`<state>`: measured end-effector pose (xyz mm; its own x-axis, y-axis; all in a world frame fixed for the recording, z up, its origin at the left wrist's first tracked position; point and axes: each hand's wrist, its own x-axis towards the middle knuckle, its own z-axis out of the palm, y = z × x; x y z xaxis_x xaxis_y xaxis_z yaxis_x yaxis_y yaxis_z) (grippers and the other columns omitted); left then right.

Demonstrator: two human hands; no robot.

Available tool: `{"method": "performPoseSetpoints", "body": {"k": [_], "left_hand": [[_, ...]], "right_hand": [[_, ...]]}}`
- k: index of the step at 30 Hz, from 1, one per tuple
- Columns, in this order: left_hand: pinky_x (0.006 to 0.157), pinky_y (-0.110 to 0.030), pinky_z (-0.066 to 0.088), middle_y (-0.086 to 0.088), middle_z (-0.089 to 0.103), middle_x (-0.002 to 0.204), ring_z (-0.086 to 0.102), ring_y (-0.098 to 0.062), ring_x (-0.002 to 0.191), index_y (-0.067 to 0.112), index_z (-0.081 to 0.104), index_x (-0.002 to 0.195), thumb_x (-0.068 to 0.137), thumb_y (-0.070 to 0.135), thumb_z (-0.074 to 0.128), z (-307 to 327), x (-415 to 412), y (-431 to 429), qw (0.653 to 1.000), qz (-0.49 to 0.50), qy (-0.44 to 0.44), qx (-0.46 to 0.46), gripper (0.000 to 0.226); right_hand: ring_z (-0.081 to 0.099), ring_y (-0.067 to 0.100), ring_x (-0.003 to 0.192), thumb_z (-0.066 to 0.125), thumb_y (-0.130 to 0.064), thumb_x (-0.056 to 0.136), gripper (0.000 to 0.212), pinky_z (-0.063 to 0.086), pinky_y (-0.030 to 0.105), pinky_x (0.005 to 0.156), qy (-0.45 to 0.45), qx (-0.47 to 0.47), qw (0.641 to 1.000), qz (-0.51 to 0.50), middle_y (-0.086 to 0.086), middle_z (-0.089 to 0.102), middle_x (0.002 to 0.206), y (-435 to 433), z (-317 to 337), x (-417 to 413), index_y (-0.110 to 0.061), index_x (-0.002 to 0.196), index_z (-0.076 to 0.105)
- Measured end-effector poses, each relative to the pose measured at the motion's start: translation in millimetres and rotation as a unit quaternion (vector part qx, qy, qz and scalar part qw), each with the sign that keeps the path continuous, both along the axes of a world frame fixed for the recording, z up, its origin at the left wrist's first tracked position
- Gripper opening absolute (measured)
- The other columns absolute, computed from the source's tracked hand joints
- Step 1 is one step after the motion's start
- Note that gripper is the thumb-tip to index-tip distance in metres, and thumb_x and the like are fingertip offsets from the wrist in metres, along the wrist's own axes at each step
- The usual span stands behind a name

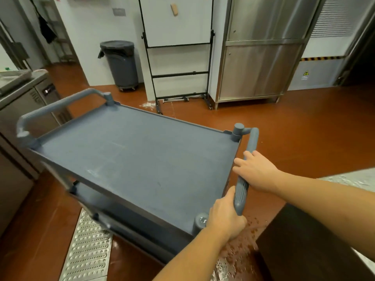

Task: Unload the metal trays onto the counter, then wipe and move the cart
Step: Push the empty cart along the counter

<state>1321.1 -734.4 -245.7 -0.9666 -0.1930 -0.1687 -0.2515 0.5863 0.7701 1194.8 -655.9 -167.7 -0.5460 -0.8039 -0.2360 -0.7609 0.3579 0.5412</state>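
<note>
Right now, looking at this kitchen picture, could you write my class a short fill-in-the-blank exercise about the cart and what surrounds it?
1. The left hand and the right hand both grip the cart by its ____.
2. The grey bin is lined with a ____ bag.
3. The whiteboard stand stands between the bin and the steel ____.
Missing words: handle; black; cabinet.

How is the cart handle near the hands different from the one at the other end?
The near handle is held by the left hand and the right hand; the far handle is bare. The near handle looks sharp, the far handle blurred. Both are grey.
</note>
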Motion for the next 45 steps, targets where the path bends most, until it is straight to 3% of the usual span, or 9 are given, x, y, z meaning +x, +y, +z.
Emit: {"method": "performPoseSetpoints", "body": {"k": [6, 17, 21, 25, 29, 33, 37, 39, 45], "left_hand": [[0.07, -0.042, 0.053, -0.006, 0.059, 0.111, 0.06, -0.033, 0.094, 0.035, 0.033, 0.131, 0.077, 0.015, 0.067, 2.0, 65.4, 20.2, 0.997, -0.075, 0.001, 0.025, 0.067], [0.059, -0.025, 0.042, 0.003, 0.061, 0.098, 0.055, -0.017, 0.077, 0.037, 0.043, 0.13, 0.073, 0.025, 0.064, 15.6, 151.6, 21.9, 0.987, -0.157, 0.012, 0.011, 0.062], [0.061, -0.033, 0.05, 0.002, 0.063, 0.094, 0.06, -0.022, 0.077, 0.044, 0.044, 0.126, 0.067, 0.018, 0.061, 19.3, 181.8, 10.4, 0.987, -0.152, -0.007, -0.048, 0.067], [0.068, -0.029, 0.05, 0.005, 0.064, 0.102, 0.061, -0.018, 0.085, 0.045, 0.045, 0.129, 0.071, 0.011, 0.061, 24.6, 217.3, -5.7, 0.985, -0.148, -0.039, -0.081, 0.07], [0.077, -0.035, 0.051, 0.001, 0.064, 0.107, 0.06, -0.022, 0.093, 0.038, 0.036, 0.135, 0.072, 0.015, 0.06, 35.5, 245.2, -18.8, 0.97, -0.137, -0.077, -0.186, 0.071], [0.07, -0.034, 0.042, -0.004, 0.062, 0.107, 0.06, -0.027, 0.097, 0.017, 0.041, 0.108, 0.081, 0.024, 0.056, 50.9, 242.7, 11.6, 0.946, -0.076, -0.083, -0.305, 0.032], [0.079, -0.038, 0.039, -0.006, 0.062, 0.115, 0.059, -0.03, 0.108, 0.017, 0.04, 0.116, 0.084, 0.03, 0.058, 39.5, 252.2, 19.6, 0.903, -0.053, -0.097, -0.415, 0.04], [0.076, -0.036, 0.04, -0.003, 0.063, 0.111, 0.061, -0.029, 0.104, 0.02, 0.043, 0.116, 0.085, 0.031, 0.056, 29.9, 262.2, 7.5, 0.898, -0.038, -0.069, -0.434, 0.035], [0.074, -0.032, 0.044, 0.007, 0.064, 0.106, 0.061, -0.022, 0.099, 0.03, 0.047, 0.111, 0.082, 0.04, 0.05, 17.7, 287.1, -38.5, 0.896, -0.053, 0.007, -0.44, 0.032]], "right_hand": [[0.039, 0.026, 0.111, 0.061, -0.033, 0.089, 0.035, 0.04, 0.037, 0.089, 0.02, 0.034, 0.998, -0.046, 0.002, 0.045, 0.122, 31.6, -8.1, 76.5, -0.022, 0.121, 0.053], [0.04, 0.028, 0.111, 0.057, -0.031, 0.093, 0.032, 0.04, 0.039, 0.087, 0.022, 0.005, 0.989, -0.147, 0.005, 0.048, 0.119, 61.0, -10.8, 178.2, -0.016, 0.121, 0.055], [0.04, 0.028, 0.11, 0.058, -0.048, 0.088, 0.045, 0.033, 0.04, 0.086, -0.003, -0.018, 0.99, -0.143, 0.005, 0.049, 0.117, 60.8, -10.8, 210.7, -0.015, 0.119, 0.056], [0.041, 0.029, 0.11, 0.058, -0.062, 0.081, 0.057, 0.03, 0.043, 0.092, -0.01, -0.031, 0.99, -0.137, 0.005, 0.051, 0.118, 53.1, -15.4, 248.5, -0.018, 0.117, 0.058], [0.04, 0.029, 0.107, 0.056, -0.059, 0.084, 0.051, 0.029, 0.043, 0.091, -0.042, -0.09, 0.987, -0.13, 0.006, 0.05, 0.114, 40.2, -20.1, 284.7, -0.017, 0.111, 0.06], [0.037, 0.03, 0.112, 0.052, -0.036, 0.089, 0.033, 0.028, 0.041, 0.092, -0.11, -0.223, 0.964, -0.1, 0.008, 0.047, 0.119, 35.0, -34.0, 312.7, -0.015, 0.115, 0.054], [0.035, 0.029, 0.121, 0.065, -0.065, 0.069, 0.085, 0.025, 0.049, 0.104, -0.161, -0.2, 0.962, -0.096, 0.004, 0.038, 0.13, 66.6, -35.3, 295.5, -0.02, 0.135, 0.036], [0.034, 0.027, 0.128, 0.064, -0.067, 0.068, 0.093, 0.027, 0.047, 0.106, -0.155, -0.203, 0.955, -0.148, 0.002, 0.037, 0.136, 96.7, -36.0, 277.9, -0.023, 0.141, 0.029], [0.054, 0.023, 0.107, 0.055, -0.064, 0.073, 0.054, 0.034, 0.044, 0.097, -0.168, -0.224, 0.945, -0.171, -0.003, 0.056, 0.11, 100.0, -44.0, 285.1, -0.026, 0.111, 0.049]]}}
